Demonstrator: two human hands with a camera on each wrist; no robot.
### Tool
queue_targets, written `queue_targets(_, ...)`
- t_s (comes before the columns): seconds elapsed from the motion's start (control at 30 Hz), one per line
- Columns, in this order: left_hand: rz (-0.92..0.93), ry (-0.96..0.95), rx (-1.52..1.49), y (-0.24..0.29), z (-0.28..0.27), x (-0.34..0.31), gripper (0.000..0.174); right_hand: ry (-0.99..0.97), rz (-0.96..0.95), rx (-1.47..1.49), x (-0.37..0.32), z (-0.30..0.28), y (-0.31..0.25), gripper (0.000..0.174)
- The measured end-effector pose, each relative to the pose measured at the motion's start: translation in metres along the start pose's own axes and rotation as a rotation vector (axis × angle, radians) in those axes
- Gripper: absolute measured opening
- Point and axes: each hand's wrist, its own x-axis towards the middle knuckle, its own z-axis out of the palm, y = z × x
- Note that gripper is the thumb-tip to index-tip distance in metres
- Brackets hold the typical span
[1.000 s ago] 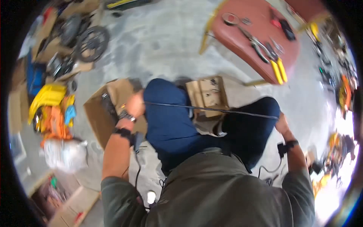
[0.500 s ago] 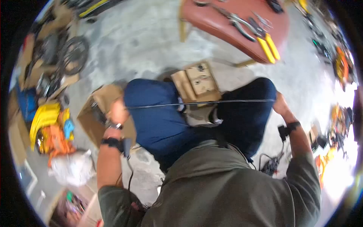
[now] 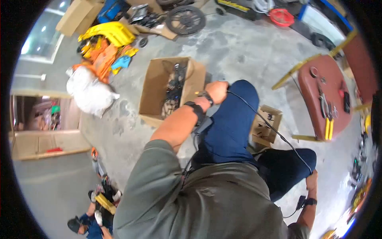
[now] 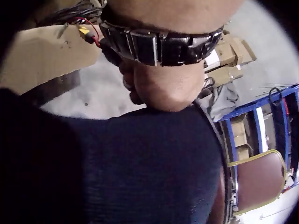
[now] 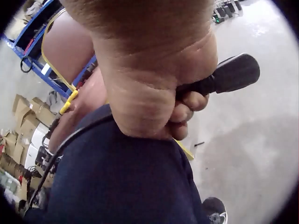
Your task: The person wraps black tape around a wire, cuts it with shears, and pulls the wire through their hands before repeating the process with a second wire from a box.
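Note:
A long black cable point(image 3: 274, 129) runs in a slack curve between my two hands, across both knees. One stretch of it is held in my left hand point(image 3: 217, 92), whose fingers curl against the raised left knee point(image 3: 242, 93). Beside that hand, a yellow connector point(image 4: 87, 33) with a red wire sticks out past the watch. My right hand point(image 3: 312, 181) grips the cable's other end at the outside of the right knee point(image 3: 304, 157). In the right wrist view, a thick black end piece point(image 5: 237, 73) juts out beyond the curled fingers.
A large cardboard box point(image 3: 153, 85) of dark parts stands by my left arm. A small box point(image 3: 276, 117) sits between my legs. Yellow-handled pliers point(image 3: 329, 128) and other tools lie on a red chair seat point(image 3: 312, 83). Another person point(image 3: 85, 223) is at the lower left.
The head view has swung left, bringing the large box and another person into view. The cable was stretched nearly straight between my hands and now bows in a loose curve.

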Motion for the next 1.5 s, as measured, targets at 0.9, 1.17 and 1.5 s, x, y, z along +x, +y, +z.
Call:
queue_targets(0.9, -0.14, -0.208, -1.124, 0.06, -0.173, 0.011, 0.029, 0.012, -0.099, 0.657, -0.015, -0.088, -0.254, 0.025)
queue_targets(1.17, -0.136, -0.12, -1.105, 0.047, -0.189, -0.009, 0.03, -0.056, -0.378, 0.957, -0.01, -0.075, -0.297, 0.024)
queue_targets(1.5, 0.017, -0.008, -0.711, 0.112, -0.178, 0.019, 0.03, -0.008, -0.831, 1.07, -0.066, -0.112, -0.403, 0.026)
